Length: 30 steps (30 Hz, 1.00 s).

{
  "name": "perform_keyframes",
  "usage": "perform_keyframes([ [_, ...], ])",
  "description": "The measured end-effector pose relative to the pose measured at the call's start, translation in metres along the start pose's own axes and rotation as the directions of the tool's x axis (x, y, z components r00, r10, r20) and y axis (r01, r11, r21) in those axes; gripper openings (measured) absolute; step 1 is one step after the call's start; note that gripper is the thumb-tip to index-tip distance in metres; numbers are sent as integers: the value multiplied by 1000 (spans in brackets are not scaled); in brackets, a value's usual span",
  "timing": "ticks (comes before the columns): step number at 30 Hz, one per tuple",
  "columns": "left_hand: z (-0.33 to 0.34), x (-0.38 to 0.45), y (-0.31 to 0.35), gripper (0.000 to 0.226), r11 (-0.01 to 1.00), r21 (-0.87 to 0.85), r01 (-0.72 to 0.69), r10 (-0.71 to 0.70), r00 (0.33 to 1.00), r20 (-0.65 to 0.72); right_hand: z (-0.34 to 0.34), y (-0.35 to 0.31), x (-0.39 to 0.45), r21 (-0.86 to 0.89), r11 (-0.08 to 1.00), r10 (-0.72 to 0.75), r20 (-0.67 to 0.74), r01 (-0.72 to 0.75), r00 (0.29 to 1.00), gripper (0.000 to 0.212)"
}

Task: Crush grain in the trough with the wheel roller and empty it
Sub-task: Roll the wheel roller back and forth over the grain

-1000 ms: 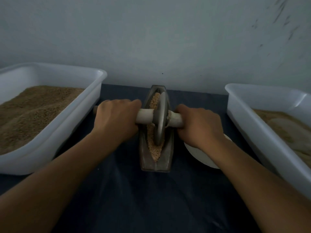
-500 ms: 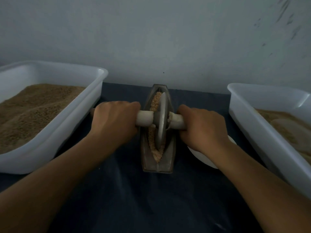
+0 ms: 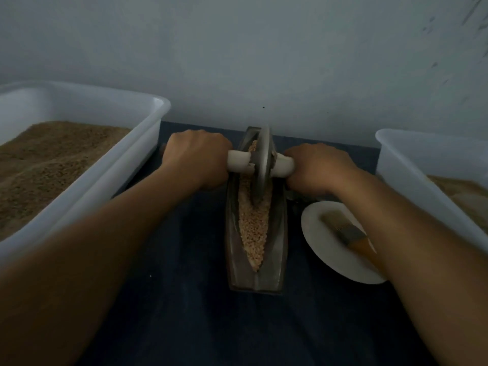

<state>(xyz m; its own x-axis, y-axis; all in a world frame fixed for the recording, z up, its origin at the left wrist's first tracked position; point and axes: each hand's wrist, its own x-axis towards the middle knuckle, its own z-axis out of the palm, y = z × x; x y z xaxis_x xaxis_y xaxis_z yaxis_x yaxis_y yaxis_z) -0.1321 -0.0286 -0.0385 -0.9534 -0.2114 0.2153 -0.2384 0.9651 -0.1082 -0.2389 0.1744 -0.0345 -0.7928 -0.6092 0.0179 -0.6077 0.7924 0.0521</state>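
A narrow boat-shaped metal trough (image 3: 233, 262) lies lengthwise on the dark cloth in the middle, holding pale crushed grain (image 3: 254, 225). The grey wheel roller (image 3: 262, 165) stands upright in the trough near its far end, with a pale axle handle sticking out each side. My left hand (image 3: 196, 157) grips the left handle and my right hand (image 3: 315, 167) grips the right handle. The grain under the wheel is hidden.
A white tub (image 3: 155, 107) of brown grain stands at the left. Another white tub (image 3: 396, 159) with paler meal stands at the right. A white plate (image 3: 324, 249) carrying a brush (image 3: 343, 229) lies right of the trough, under my right forearm. A wall rises just behind.
The wheel roller has rolled away from me, from the trough's middle to its far end, with both hands still on the handles. The plate and brush have come into view.
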Motion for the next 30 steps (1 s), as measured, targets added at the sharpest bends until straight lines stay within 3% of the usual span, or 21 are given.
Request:
perform_keyframes([
  [7,2,7,-4,24,999,-28,18,-18,1000,2,-5,2,20,14,1000,10,143,-12,990,24],
  [16,-2,-22,2,23,999,-34,5,-7,999,-52,1,-10,-23,-30,998,56,-77,-58,995,18],
  [21,-2,-51,4,31,1000,-29,-11,9,997,-76,8,-21,-61,-46,998,35,-269,-49,962,16],
  [24,-8,-62,3,23,999,-44,-19,17,999,-42,12,-27,-83,-65,998,-1,-361,-24,933,21],
  [30,-20,-78,5,20,999,-19,-41,41,999,-13,10,-33,-106,-84,996,-32,-395,-2,918,20],
])
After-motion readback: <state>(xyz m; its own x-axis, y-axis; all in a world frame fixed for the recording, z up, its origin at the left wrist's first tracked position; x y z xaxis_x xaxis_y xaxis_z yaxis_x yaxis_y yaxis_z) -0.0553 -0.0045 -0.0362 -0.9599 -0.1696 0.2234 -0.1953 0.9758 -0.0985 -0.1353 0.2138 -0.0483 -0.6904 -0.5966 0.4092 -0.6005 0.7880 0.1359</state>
